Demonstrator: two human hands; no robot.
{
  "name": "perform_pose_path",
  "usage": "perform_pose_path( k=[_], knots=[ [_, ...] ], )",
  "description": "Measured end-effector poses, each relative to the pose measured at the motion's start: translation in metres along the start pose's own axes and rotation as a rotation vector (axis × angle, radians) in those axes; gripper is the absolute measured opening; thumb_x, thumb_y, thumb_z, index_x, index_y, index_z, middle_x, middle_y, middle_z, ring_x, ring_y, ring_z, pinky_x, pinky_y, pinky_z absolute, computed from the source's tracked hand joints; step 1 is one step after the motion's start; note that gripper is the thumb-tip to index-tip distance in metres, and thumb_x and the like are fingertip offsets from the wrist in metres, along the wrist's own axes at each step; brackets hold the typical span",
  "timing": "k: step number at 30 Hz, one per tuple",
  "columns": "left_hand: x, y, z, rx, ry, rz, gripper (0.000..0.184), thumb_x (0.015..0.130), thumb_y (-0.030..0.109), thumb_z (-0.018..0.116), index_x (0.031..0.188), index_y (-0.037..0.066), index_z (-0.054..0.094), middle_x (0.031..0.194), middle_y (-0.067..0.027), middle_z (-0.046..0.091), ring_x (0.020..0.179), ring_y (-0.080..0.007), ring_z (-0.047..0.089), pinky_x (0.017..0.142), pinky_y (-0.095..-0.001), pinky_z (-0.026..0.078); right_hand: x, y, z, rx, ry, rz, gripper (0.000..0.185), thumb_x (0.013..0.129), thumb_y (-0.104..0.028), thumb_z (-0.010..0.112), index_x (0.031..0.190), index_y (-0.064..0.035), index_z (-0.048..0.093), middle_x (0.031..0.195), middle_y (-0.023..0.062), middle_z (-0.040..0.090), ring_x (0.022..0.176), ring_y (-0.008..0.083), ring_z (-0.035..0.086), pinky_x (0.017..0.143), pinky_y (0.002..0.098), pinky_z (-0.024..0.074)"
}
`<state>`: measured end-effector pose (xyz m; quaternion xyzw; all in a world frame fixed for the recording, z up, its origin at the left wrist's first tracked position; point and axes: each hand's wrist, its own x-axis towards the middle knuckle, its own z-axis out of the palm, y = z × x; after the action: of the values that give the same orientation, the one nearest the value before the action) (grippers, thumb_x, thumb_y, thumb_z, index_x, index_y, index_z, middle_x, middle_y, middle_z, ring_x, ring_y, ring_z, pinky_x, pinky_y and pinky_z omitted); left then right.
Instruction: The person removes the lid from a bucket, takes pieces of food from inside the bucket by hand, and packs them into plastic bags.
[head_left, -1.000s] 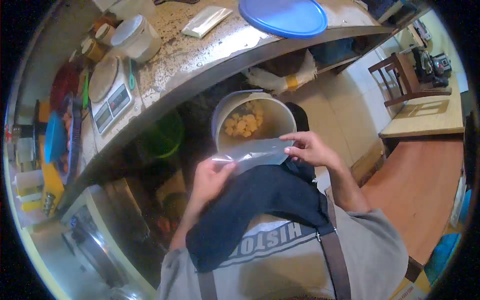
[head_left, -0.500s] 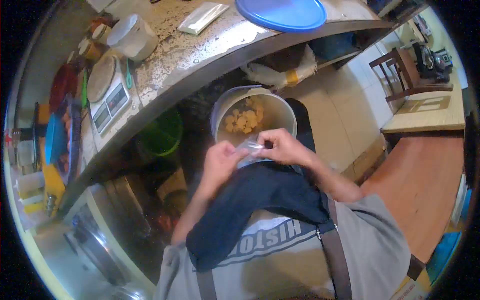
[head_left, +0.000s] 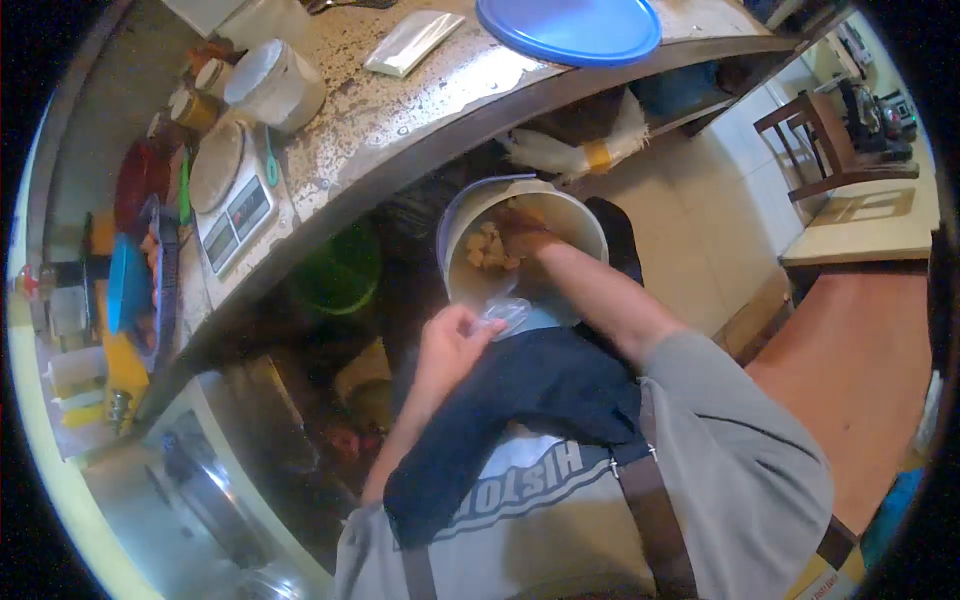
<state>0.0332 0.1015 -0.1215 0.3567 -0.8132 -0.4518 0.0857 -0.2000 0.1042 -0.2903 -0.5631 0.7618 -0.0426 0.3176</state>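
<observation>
My left hand [head_left: 452, 345] pinches a small clear plastic bag [head_left: 508, 316] just in front of a pale round bucket [head_left: 584, 220]. Inside the bucket lie flat orange-brown pieces [head_left: 486, 250], perhaps chips or crackers. My right hand [head_left: 528, 236] reaches down over the bucket's rim to these pieces. It is blurred and shadowed, so its fingers do not show clearly. A dark cloth [head_left: 540, 375] lies across my lap below the bag.
A speckled counter curves above the bucket, with a kitchen scale [head_left: 238, 215], a lidded tub [head_left: 275, 88], a packet of clear bags [head_left: 414, 43] and a blue lid [head_left: 572, 28]. A green bucket [head_left: 340, 270] stands under it. A wooden bench [head_left: 845, 370] is at right.
My right hand has let go of the plastic bag and moved forward into the bucket. My left hand keeps hold of the bag. The view has shifted slightly.
</observation>
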Motion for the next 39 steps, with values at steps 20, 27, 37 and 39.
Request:
perform_pose_path(
  k=[20, 27, 37, 39],
  knots=[
    [0.000, -0.004, 0.007, -0.562, 0.010, -0.257, 0.016, 0.086, 0.009, 0.063, 0.096, 0.004, 0.051, 0.066, -0.0020, 0.059, 0.059, -0.0066, 0.055, 0.052, -0.0218, 0.042, 0.039, 0.054, 0.113, -0.242, 0.124, 0.096, 0.043, 0.079, -0.037, 0.056, 0.110, -0.0081, 0.065, 0.107, 0.0175, 0.063, 0.098, 0.0293, 0.063, 0.085, 0.0421, 0.0487],
    [0.018, 0.004, 0.005, -0.698, 0.111, -0.146, 0.017, 0.088, 0.003, 0.058, 0.101, 0.003, 0.047, 0.071, -0.0024, 0.057, 0.058, -0.0064, 0.054, 0.049, -0.0199, 0.042, -0.024, 0.001, -0.010, -0.062, -0.220, 0.015, 0.032, 0.079, -0.024, 0.059, 0.100, -0.0015, 0.065, 0.103, 0.0186, 0.064, 0.095, 0.0330, 0.063, 0.078, 0.0414, 0.0518],
    [0.034, 0.012, 0.011, -0.665, 0.084, -0.135, 0.018, 0.087, 0.004, 0.058, 0.101, 0.002, 0.048, 0.080, -0.0053, 0.059, 0.068, -0.0094, 0.057, 0.060, -0.0232, 0.046, -0.164, -0.042, -0.134, 1.468, 0.055, -0.199, 0.054, 0.083, 0.003, 0.058, 0.133, 0.0003, 0.036, 0.105, 0.0106, 0.061, 0.089, 0.0194, 0.063, 0.074, 0.0299, 0.0547],
    [0.037, 0.014, 0.012, -0.667, 0.072, -0.141, 0.016, 0.087, 0.005, 0.058, 0.100, 0.001, 0.048, 0.081, -0.0052, 0.059, 0.070, -0.0093, 0.057, 0.060, -0.0236, 0.047, -0.183, -0.069, -0.148, 1.366, 0.080, -0.210, 0.053, 0.083, 0.003, 0.057, 0.132, -0.0007, 0.037, 0.106, 0.0105, 0.060, 0.090, 0.0199, 0.063, 0.075, 0.0298, 0.0548]
  ],
)
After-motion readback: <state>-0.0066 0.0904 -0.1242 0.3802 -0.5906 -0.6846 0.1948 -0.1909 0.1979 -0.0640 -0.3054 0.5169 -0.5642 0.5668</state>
